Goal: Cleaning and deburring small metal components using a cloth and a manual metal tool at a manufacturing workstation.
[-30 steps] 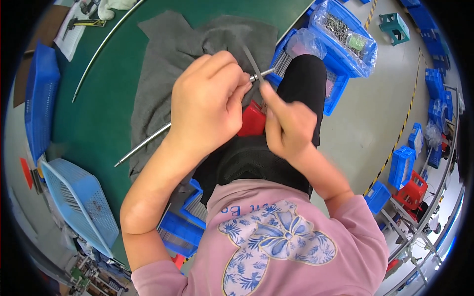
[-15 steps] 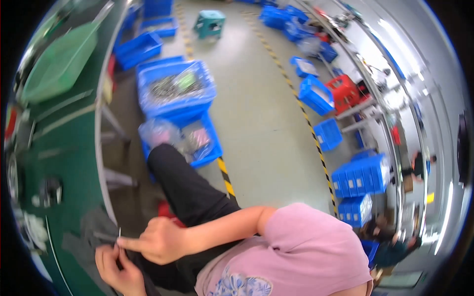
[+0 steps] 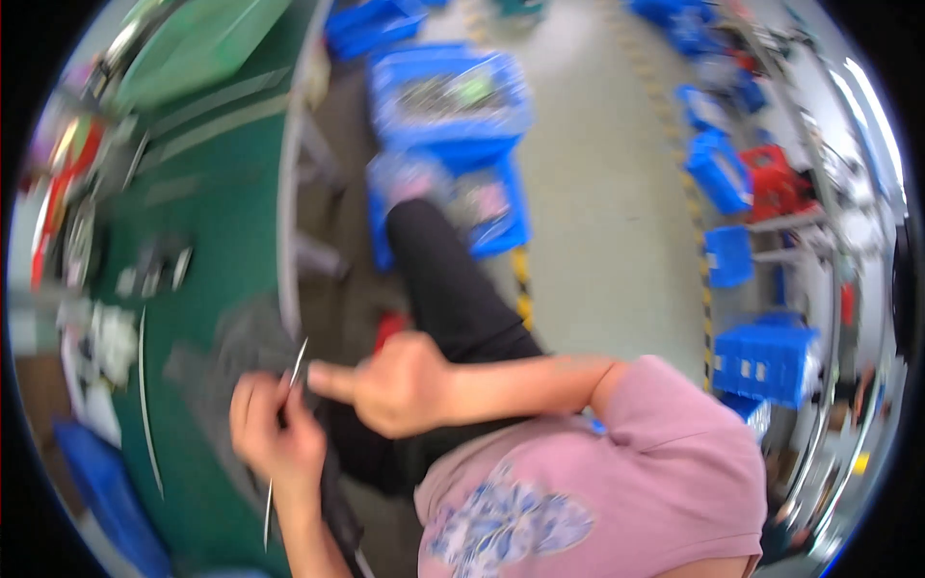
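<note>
My left hand (image 3: 279,433) is closed in a pinch around a thin metal rod (image 3: 300,361). The rod's bright upper end sticks out above the fingertips, and a thin shiny length shows below the hand. Just to the right is my right hand (image 3: 400,385), its index finger stretched toward the rod and the other fingers curled. A small gap seems to part that fingertip from the rod, though blur makes contact hard to judge. Nothing visible is held in the right hand. Dark grey cloth (image 3: 241,332) lies at the table edge behind my left hand.
The green-topped table (image 3: 212,241) on my left carries a green tray (image 3: 198,58), a small dark device (image 3: 154,270) and white cloth (image 3: 114,337). Blue bins (image 3: 448,125) with bagged parts stand beyond my knee. Shelving with blue crates (image 3: 766,361) lines the right.
The whole scene has shifted right and upward in view. More of the rod now shows, including below my left hand. My right fingertip has drawn slightly back from the rod.
</note>
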`<action>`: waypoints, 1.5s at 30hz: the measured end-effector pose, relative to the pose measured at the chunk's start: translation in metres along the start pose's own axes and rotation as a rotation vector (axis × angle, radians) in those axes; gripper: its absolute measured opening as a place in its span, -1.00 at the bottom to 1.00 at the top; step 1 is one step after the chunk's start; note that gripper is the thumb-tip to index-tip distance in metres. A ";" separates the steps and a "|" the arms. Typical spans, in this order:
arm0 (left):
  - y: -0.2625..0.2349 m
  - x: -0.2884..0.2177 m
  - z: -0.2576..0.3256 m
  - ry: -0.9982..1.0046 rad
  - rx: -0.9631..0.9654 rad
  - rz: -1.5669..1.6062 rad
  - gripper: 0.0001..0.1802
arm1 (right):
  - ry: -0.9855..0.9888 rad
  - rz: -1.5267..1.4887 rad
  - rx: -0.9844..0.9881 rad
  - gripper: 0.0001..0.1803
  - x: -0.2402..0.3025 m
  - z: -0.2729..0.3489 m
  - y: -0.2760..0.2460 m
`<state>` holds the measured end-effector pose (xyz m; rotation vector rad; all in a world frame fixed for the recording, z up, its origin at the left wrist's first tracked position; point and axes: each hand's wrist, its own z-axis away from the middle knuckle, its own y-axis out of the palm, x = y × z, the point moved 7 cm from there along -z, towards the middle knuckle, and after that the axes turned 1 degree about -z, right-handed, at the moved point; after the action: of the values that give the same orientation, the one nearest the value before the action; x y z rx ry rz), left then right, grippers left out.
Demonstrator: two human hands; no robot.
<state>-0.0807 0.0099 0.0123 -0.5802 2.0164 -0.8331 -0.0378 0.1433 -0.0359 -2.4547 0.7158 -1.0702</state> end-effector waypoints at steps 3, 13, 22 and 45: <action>0.009 -0.015 -0.015 -0.002 -0.047 0.026 -0.87 | -0.016 -0.017 -0.035 -0.42 -0.007 -0.020 -0.017; -0.004 -0.011 0.002 -0.040 -0.091 0.015 -0.83 | -0.043 -0.077 0.053 -0.44 0.005 -0.006 -0.015; -0.004 -0.011 -0.002 -0.054 -0.098 0.042 -0.83 | -0.004 -0.027 0.102 -0.40 0.009 -0.019 -0.021; -0.003 -0.013 -0.002 -0.037 -0.074 -0.003 -0.83 | -0.160 -0.080 -0.001 -0.46 -0.001 -0.004 0.001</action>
<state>-0.0749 0.0169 0.0225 -0.6356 2.0195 -0.7464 -0.0418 0.1430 -0.0343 -2.5543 0.5723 -0.8881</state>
